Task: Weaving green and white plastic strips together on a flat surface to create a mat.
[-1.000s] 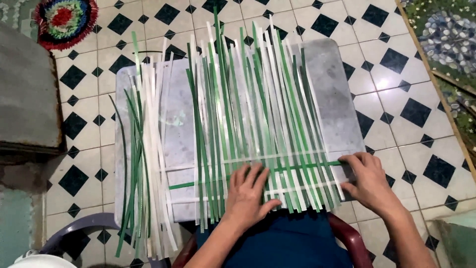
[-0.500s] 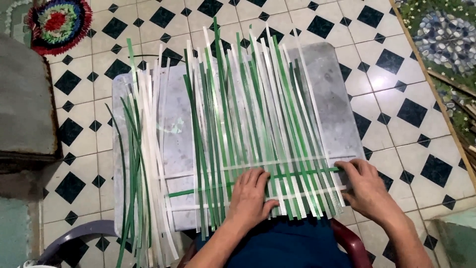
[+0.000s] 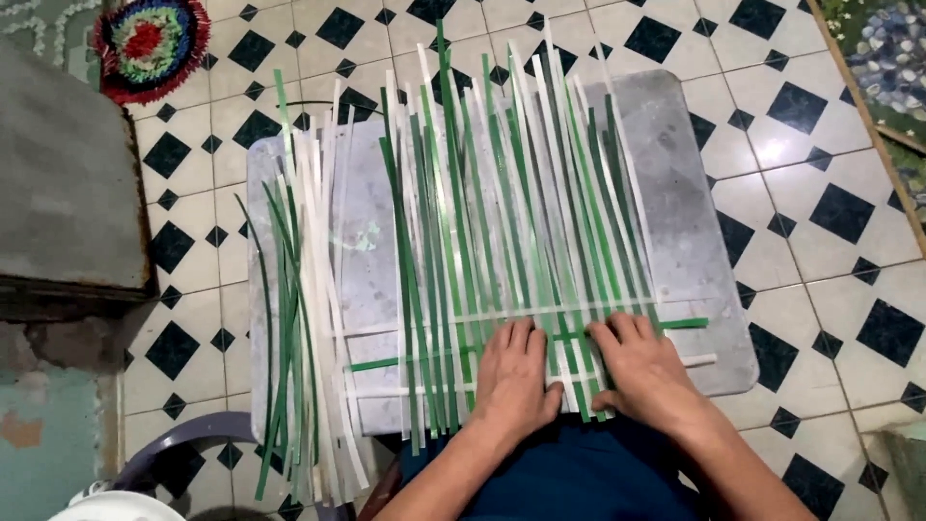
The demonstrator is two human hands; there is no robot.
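Green and white strips [image 3: 502, 222] are lying woven on a grey board [image 3: 685, 193].
Both hands are pressing flat, fingers spread, on the near edge of the weave: left hand [image 3: 513, 378] at the middle, right hand [image 3: 644, 371] just right, pinching nothing, over the crosswise strips [image 3: 555, 312].

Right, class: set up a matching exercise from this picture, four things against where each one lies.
Things:
1. rug
2. loose strips
3. left hand
4. right hand

Places:
A. flat on the woven strips, nearer the green crosswise strip's free end
B. top left, on the floor
C. piled along the board's left edge
D. flat on the woven strips, nearer the middle

Pairs: 1-B, 2-C, 3-D, 4-A
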